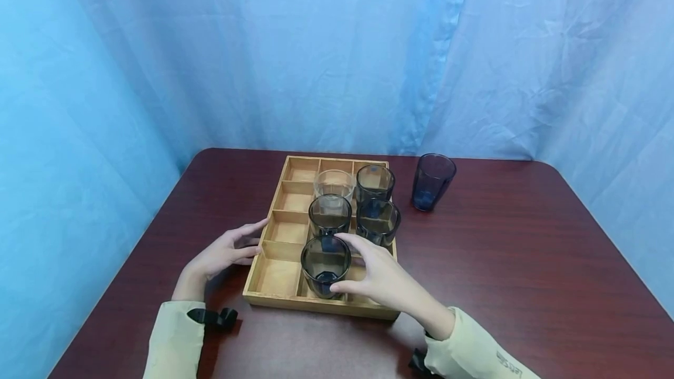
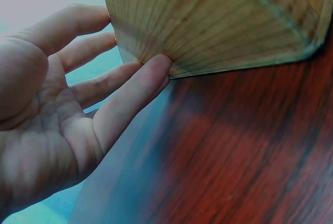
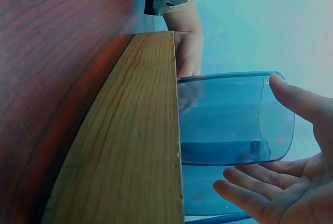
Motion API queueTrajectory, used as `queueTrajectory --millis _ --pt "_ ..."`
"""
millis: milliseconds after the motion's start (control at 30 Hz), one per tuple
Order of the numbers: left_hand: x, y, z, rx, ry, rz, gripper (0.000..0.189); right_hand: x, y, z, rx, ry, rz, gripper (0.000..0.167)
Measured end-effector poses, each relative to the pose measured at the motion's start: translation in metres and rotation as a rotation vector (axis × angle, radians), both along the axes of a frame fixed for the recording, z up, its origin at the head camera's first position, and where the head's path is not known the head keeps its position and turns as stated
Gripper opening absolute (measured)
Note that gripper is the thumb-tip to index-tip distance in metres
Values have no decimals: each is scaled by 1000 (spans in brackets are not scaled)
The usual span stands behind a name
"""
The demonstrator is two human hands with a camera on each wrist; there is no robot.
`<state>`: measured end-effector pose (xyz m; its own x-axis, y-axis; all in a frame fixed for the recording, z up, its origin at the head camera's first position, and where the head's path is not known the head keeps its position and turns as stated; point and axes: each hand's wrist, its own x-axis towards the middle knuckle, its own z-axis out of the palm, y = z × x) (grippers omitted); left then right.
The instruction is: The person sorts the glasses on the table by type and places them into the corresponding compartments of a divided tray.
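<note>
A wooden tray (image 1: 277, 303) with compartments stands on the table. My left hand (image 1: 229, 253) rests its fingertips against the tray's left side; the left wrist view shows fairly straight fingers touching the wooden wall (image 2: 218, 21). A dark tinted drinking glass (image 1: 325, 262) stands upright in the front middle compartment. Around its right side is my right hand (image 1: 376, 276), thumb and fingers spread. In the right wrist view, the thumb (image 3: 296, 99) is at the rim of the glass (image 3: 223, 115), and the other fingers lie loosely beside it without a visible grip.
Behind it in the tray stand another tinted glass (image 1: 329, 215), a clear glass (image 1: 334, 183) and two tinted glasses (image 1: 378, 221) on the right. A dark blue glass (image 1: 433, 183) stands on the table (image 1: 500, 238), right of the tray. Blue curtains (image 1: 326, 57) surround the table.
</note>
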<state>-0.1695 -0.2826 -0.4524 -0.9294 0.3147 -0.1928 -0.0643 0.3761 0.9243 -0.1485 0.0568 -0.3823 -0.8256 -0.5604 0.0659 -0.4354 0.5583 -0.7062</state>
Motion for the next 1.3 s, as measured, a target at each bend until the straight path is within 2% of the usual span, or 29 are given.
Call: queueTrajectory --millis 167,233,400,500,700,1033,1167,1300 --pt "1 -2 0 6 2 -3 69 0 8 2 -57 -23 19 73" --pt "1 -3 0 6 5 -5 70 -1 13 3 -101 -80 38 70" --pt "1 -4 0 8 9 -2 70 -10 23 5 -257 -277 147 66" --pt "1 -5 -1 14 9 -6 70 -16 30 7 -303 -317 204 65" --pt "1 -5 -2 18 12 -12 71 -23 44 19 -318 -284 265 63" --pt "2 -3 -1 33 11 -13 69 -35 72 30 -227 -124 366 58" --pt "1 -2 0 27 7 -14 69 -42 80 31 -289 -90 355 55" --pt "0 -1 0 12 4 -9 69 -51 90 32 -438 -110 300 52"
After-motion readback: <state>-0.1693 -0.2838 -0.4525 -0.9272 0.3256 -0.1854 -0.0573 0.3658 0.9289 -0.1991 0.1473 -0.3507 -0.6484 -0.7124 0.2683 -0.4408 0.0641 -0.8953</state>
